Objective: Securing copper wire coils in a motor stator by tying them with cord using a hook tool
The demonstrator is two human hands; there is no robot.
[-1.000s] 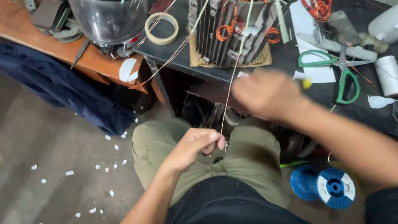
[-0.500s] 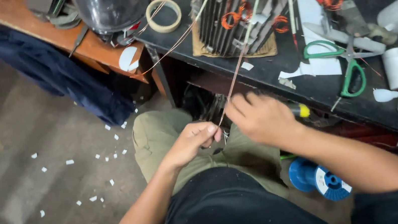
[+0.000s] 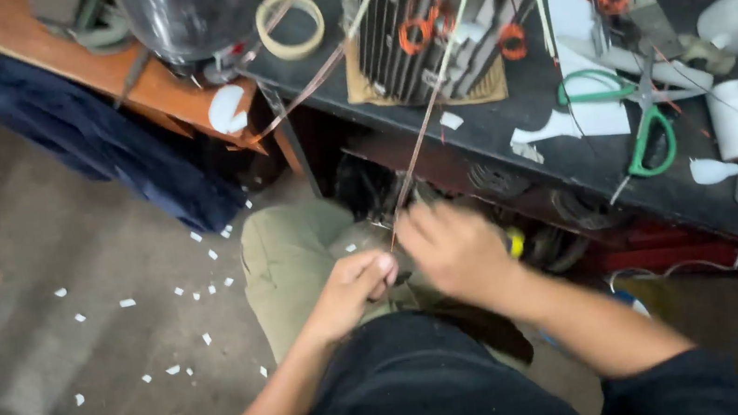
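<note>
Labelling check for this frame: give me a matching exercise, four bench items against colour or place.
Things:
1. scissors
2. tape roll
3. thread spool
4. paper scraps

Descriptions:
A. white, upright near the bench's right end
B. scattered on the floor
C. green handles
D. cream ring beside the clear dome

Pairs: 1-C, 2-D, 3-A, 4-B

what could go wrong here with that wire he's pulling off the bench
The thin wire runs taut from the finned motor part down to both hands; a hard tug might kink or snap it, or drag the part toward the bench edge. The right hand is blurred, so its grip is unclear.
</note>
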